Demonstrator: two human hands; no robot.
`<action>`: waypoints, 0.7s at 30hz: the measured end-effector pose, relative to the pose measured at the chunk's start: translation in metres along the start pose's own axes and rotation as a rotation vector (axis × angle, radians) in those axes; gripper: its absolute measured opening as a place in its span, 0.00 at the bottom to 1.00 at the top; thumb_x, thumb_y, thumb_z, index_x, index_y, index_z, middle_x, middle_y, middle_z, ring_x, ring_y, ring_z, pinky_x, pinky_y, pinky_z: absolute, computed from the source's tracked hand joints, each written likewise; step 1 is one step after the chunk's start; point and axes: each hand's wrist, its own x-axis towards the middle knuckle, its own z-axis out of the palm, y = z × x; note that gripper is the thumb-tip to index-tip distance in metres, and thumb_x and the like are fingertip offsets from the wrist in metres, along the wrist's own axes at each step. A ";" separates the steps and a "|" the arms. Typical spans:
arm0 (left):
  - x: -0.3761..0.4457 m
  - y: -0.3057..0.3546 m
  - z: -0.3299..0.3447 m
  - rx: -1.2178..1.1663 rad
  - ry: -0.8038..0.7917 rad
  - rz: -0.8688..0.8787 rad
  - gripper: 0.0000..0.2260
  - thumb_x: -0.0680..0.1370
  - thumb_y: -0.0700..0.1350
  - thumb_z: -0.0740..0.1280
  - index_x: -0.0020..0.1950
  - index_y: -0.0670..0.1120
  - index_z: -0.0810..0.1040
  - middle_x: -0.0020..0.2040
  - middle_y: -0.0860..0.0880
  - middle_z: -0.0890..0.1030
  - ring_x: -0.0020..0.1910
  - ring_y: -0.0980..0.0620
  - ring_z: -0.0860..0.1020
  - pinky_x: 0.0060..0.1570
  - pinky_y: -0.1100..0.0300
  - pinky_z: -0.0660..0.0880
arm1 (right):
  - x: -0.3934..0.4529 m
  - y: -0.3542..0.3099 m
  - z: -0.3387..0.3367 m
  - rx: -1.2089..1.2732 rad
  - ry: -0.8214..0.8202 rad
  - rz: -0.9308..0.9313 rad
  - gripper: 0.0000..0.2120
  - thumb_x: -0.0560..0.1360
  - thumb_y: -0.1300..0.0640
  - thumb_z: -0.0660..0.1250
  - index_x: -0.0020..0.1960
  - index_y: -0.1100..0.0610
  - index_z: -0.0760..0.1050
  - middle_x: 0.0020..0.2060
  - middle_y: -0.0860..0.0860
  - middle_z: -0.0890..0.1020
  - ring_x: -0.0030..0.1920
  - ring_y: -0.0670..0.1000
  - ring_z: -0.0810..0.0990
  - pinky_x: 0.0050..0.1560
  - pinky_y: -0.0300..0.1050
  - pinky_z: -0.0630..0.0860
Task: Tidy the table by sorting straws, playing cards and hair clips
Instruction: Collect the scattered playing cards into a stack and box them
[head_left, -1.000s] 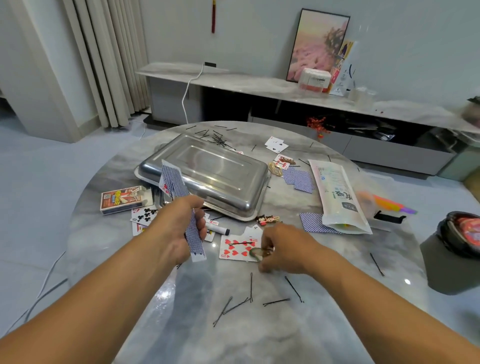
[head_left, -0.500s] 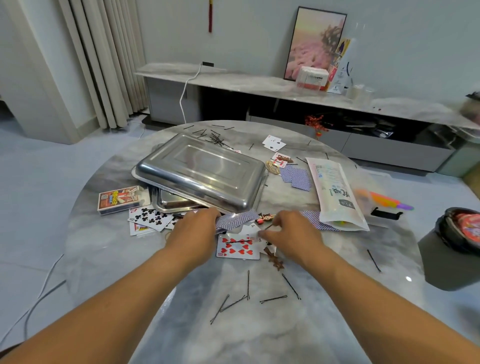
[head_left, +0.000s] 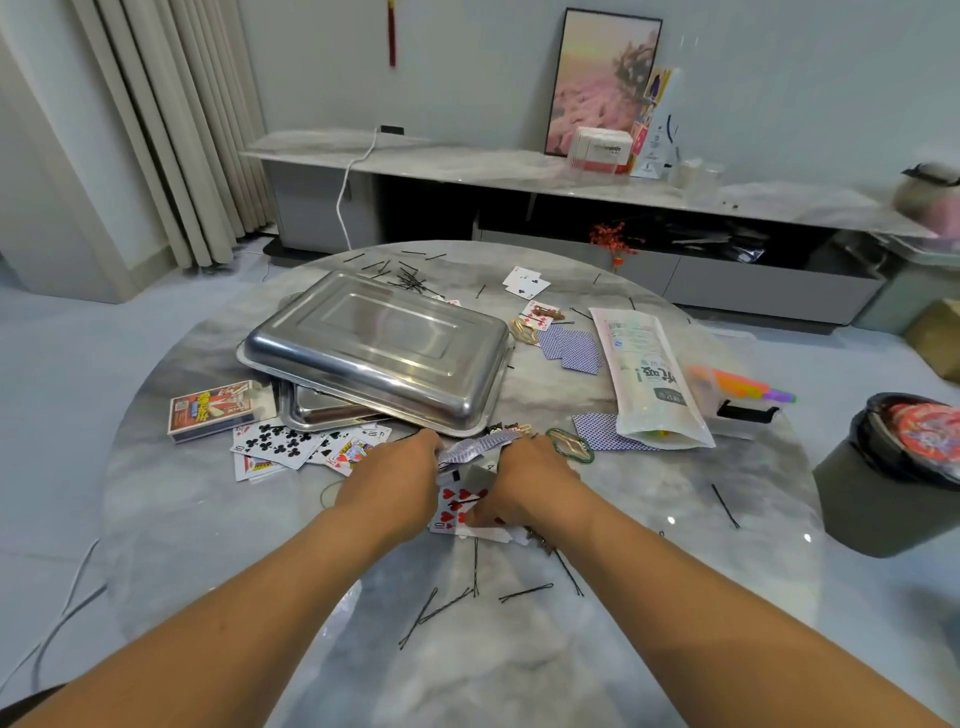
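Observation:
My left hand (head_left: 392, 480) and my right hand (head_left: 530, 480) are close together over a small pile of playing cards near the table's middle. Between them lie blue-backed cards (head_left: 475, 447), which my left hand grips, and a ten of hearts (head_left: 454, 506) under my right fingers. Face-up cards (head_left: 283, 441) lie to the left beside a red card box (head_left: 213, 408). More blue-backed cards (head_left: 569, 351) lie farther back. A green and gold hair clip (head_left: 569, 444) lies just right of my right hand. Black bobby pins (head_left: 475, 590) are scattered in front.
An upturned steel tray (head_left: 374, 348) rests on a second tray behind my hands. A white pouch (head_left: 649, 374) and coloured straws (head_left: 737, 382) in a clear box sit at the right. A dark bin (head_left: 893, 478) stands beside the round marble table (head_left: 208, 519).
My left hand lowered its blue-backed cards from upright to the table. My right hand moved forward onto the card pile. The green clip now lies to its right.

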 end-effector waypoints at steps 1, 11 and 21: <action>0.001 0.002 0.002 -0.012 -0.011 0.001 0.15 0.76 0.40 0.65 0.62 0.50 0.72 0.49 0.46 0.80 0.46 0.45 0.77 0.41 0.55 0.74 | 0.000 -0.001 0.000 0.012 -0.011 0.002 0.41 0.59 0.41 0.81 0.64 0.60 0.73 0.60 0.56 0.76 0.59 0.57 0.77 0.59 0.51 0.77; 0.005 0.011 0.014 -0.030 -0.005 0.011 0.16 0.76 0.42 0.68 0.62 0.50 0.71 0.47 0.47 0.81 0.45 0.46 0.78 0.42 0.54 0.75 | -0.007 0.009 -0.013 -0.199 -0.033 -0.107 0.22 0.67 0.40 0.76 0.45 0.54 0.70 0.39 0.48 0.74 0.56 0.54 0.79 0.60 0.49 0.73; 0.009 0.013 0.003 -0.087 0.029 -0.041 0.09 0.77 0.46 0.68 0.56 0.49 0.74 0.45 0.49 0.79 0.43 0.47 0.77 0.38 0.55 0.73 | -0.019 0.036 -0.032 0.111 0.027 -0.179 0.29 0.67 0.50 0.79 0.62 0.56 0.69 0.52 0.51 0.76 0.52 0.54 0.77 0.52 0.48 0.77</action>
